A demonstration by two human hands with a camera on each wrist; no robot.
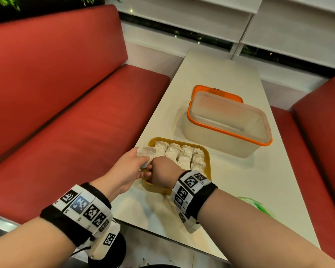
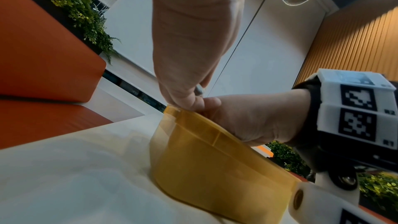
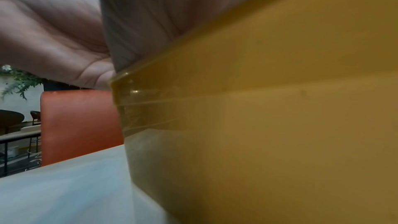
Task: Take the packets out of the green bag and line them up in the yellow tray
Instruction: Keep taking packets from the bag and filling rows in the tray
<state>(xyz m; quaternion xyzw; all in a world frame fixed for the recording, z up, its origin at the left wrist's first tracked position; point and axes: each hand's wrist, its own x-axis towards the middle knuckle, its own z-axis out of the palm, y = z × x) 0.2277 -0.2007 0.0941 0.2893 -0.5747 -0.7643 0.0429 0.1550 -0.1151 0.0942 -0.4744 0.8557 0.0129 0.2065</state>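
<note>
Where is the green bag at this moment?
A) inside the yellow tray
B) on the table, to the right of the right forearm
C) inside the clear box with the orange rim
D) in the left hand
B: in the head view the green bag lies on the table, beside the right forearm, apart from the yellow tray.

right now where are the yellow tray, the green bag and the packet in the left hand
yellow tray (image 1: 208, 151): head view, far right corner of its rim
green bag (image 1: 259, 206): head view, crumpled part showing past the right forearm
packet (image 1: 146, 150): head view, flat paper face above the left hand (image 1: 131, 167), middle of the hand
</note>
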